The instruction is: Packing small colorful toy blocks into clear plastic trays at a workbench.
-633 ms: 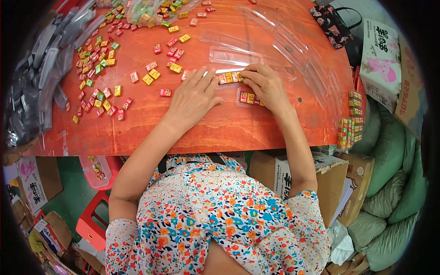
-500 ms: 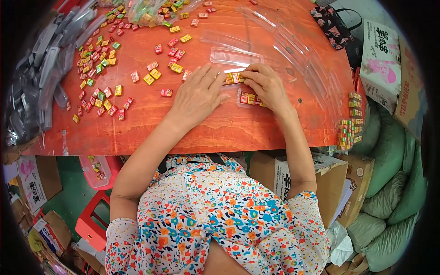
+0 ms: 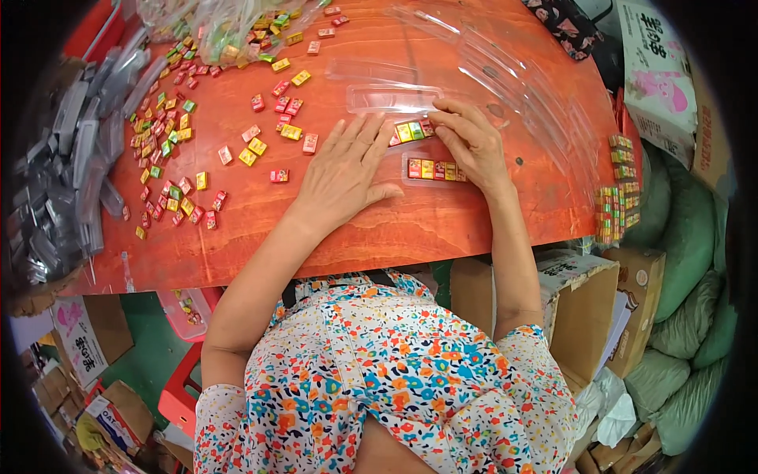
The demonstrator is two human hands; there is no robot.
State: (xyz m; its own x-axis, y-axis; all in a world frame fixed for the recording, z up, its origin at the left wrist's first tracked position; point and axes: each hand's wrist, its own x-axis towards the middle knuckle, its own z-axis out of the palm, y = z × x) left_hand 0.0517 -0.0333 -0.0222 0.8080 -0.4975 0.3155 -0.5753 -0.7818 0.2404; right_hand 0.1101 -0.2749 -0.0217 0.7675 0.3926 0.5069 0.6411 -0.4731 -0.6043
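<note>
My left hand [image 3: 344,172] lies flat on the orange table [image 3: 379,229], fingers spread, its fingertips at the left end of a short row of small coloured candy squares [image 3: 412,130]. My right hand [image 3: 472,138] pinches the right end of that same row with thumb and fingers. Just below it a clear narrow tray [image 3: 430,170] holds several red and yellow squares in a line. Empty clear trays [image 3: 392,98] lie just beyond my fingers.
Loose wrapped candies [image 3: 170,150] are scattered across the left of the table, with a clear bag of them [image 3: 237,31] at the far edge. Grey trays [image 3: 75,174] are heaped at the left. Filled stacks [image 3: 616,197] stand at the right edge; cardboard boxes [image 3: 584,300] sit below.
Both hands stayed around the candy row; my right hand's fingers shifted slightly up onto the upper row. Nothing else moved.
</note>
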